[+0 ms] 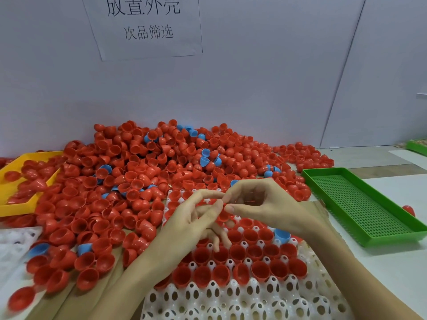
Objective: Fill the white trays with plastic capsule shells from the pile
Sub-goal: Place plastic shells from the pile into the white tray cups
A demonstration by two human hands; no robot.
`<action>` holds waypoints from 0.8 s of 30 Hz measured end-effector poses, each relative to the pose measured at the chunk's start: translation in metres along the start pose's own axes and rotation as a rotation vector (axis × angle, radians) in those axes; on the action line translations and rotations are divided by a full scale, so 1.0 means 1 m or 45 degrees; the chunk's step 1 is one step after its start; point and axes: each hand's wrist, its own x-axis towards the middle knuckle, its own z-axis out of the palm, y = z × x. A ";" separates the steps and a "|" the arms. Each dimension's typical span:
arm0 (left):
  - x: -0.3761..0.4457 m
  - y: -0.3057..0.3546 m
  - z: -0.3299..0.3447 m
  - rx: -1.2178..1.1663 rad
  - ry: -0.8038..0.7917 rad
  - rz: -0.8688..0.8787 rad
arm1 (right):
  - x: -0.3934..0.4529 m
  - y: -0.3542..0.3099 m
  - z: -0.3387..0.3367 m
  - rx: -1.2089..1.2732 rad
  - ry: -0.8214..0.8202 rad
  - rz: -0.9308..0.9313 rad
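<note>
A white tray (pixel 231 296) with egg-shaped pockets lies in front of me. Its far rows hold red shells (pixel 261 269) open side up, plus one blue shell (pixel 282 235); the near rows are bare. Behind it and to its left spreads a big pile of red shells (pixel 138 169) with a few blue ones mixed in. My left hand (pixel 191 218) and my right hand (pixel 261 204) meet above the tray's far part. Their fingertips pinch a red shell (pixel 223 215) between them, and it is mostly hidden by the fingers.
A green perforated tray (pixel 360 204) lies at the right, with a lone red shell (pixel 409 210) beyond its edge. A yellow tray (pixel 13 204) with red shells sits at the left. Part of another white tray (pixel 13 241) shows at the lower left. A wall with a paper sign (pixel 143 26) stands behind.
</note>
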 end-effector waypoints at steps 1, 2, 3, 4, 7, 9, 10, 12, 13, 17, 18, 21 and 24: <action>0.000 0.000 -0.001 -0.003 -0.011 0.022 | 0.000 -0.001 -0.001 0.006 0.010 -0.018; -0.001 0.000 -0.001 -0.005 -0.019 0.040 | -0.001 -0.002 -0.002 0.019 0.016 -0.036; -0.001 0.000 -0.002 -0.007 -0.031 0.053 | -0.001 -0.003 -0.003 0.032 0.020 -0.054; -0.001 0.000 -0.002 -0.011 -0.048 0.063 | -0.001 -0.004 -0.004 0.040 0.022 -0.072; -0.002 -0.001 -0.002 -0.023 -0.099 0.077 | -0.002 -0.003 -0.007 0.036 0.032 -0.124; -0.002 -0.001 -0.002 -0.008 -0.101 0.077 | -0.002 -0.003 -0.007 0.002 0.022 -0.131; -0.001 -0.002 -0.002 0.010 -0.096 0.072 | -0.002 -0.002 -0.007 -0.029 0.016 -0.128; 0.000 -0.001 -0.003 0.060 -0.074 0.049 | -0.002 -0.002 -0.012 -0.090 0.015 -0.098; 0.000 0.000 -0.003 0.095 -0.041 0.039 | -0.002 -0.003 -0.017 -0.114 0.019 -0.068; 0.001 0.007 -0.016 0.264 0.172 0.043 | -0.020 -0.006 -0.050 -0.229 0.094 0.055; 0.001 0.010 -0.022 0.295 0.220 0.054 | -0.030 -0.005 -0.057 -0.239 0.112 0.085; 0.001 0.016 -0.038 0.283 0.396 0.097 | -0.067 -0.006 -0.070 -0.294 0.085 0.186; 0.001 0.017 -0.045 0.253 0.520 0.081 | -0.104 -0.010 -0.075 -0.384 0.066 0.244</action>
